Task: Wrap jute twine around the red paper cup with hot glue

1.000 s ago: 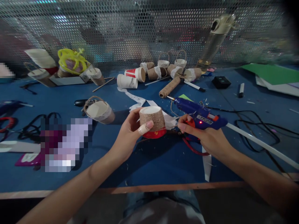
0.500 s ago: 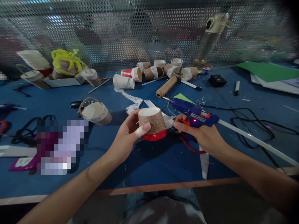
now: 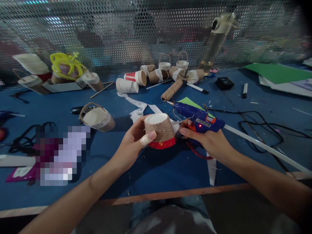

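My left hand [image 3: 137, 136] is closed around a paper cup [image 3: 159, 130] wrapped in brown twine. The cup's open white mouth faces up, and a red printed band shows below the twine. At its right, my right hand [image 3: 207, 138] is closed at the handle of a blue glue gun [image 3: 195, 115], thumb along the near side beside the orange trigger. A red light glows on the gun, and a long white glue stick [image 3: 263, 146] runs out of its back. The nozzle points left, away from the cup, near a twine roll [image 3: 172, 90]. The far fingers are partly hidden.
Several twine-wrapped cups [image 3: 156, 75] lie at the back near a perforated metal screen [image 3: 109, 35]. Left of my hands stands a small handled basket [image 3: 97, 118]. White lace [image 3: 136, 103] lies behind the cup. Black cable [image 3: 263, 120] loops on the right, below green sheets [image 3: 278, 73].
The view has shifted slightly, so the table's contents sit a little further left. My right hand and the glue gun are slightly closer to the cup. Both hands keep their hold.
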Available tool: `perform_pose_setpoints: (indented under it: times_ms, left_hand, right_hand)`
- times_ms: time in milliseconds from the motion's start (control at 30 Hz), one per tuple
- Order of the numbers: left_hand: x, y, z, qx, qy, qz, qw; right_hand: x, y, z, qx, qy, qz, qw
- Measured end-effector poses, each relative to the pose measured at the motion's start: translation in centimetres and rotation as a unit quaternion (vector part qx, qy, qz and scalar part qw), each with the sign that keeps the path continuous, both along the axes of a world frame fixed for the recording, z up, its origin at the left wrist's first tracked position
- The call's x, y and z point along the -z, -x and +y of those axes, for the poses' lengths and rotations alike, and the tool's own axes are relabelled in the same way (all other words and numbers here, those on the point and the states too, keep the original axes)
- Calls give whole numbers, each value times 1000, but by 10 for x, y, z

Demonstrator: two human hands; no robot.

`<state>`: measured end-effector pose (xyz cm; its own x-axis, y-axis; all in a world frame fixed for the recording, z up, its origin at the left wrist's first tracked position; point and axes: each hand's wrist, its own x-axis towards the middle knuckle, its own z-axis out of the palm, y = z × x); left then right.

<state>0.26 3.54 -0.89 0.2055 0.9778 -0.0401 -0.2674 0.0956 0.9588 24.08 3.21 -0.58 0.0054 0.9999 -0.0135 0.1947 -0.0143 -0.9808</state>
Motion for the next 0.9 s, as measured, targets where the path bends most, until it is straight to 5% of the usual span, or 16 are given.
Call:
perform_pose_setpoints:
  times_ms: [667, 900]
  left_hand:
    - [1, 0, 0, 54, -36, -17, 998]
    - [2, 0, 0, 70, -25, -12, 997]
  right_hand:
    - [-7, 1, -2, -87, -62, -49, 993]
    - [-7, 9, -6, -46, -50, -12, 998]
